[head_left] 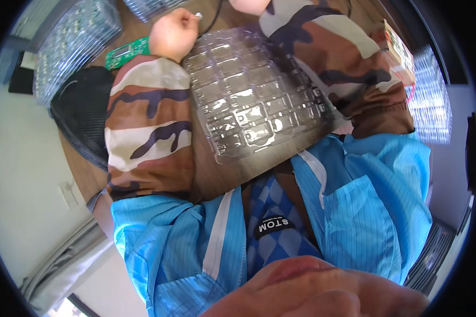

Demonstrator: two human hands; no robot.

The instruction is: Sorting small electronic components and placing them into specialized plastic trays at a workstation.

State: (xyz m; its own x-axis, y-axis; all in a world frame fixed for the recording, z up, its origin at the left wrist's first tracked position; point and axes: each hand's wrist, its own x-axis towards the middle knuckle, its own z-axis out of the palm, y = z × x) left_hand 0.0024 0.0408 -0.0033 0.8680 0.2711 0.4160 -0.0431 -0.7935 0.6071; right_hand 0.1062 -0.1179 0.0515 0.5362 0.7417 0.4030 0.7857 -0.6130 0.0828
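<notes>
My left hand (173, 35) is closed near the table's far side, its fingers curled inward around a small whitish-silver piece (198, 16) that I cannot make out. A black cable (212, 22) runs beside it, and I cannot tell whether the two are joined. Just left of this hand lies a green circuit board (126, 54) with a small display. My right hand (249, 5) shows only in part at the top edge; its fingers are out of sight. Between my camouflage-sleeved forearms rests a clear plastic blister tray (248, 87) with rows of compartments.
Stacked clear trays (76, 45) holding small parts stand at the far left, with more clear trays (152, 6) behind. A black mesh item (84, 108) lies by my left forearm. On the right are a small box (399, 53) and another tray stack (431, 100).
</notes>
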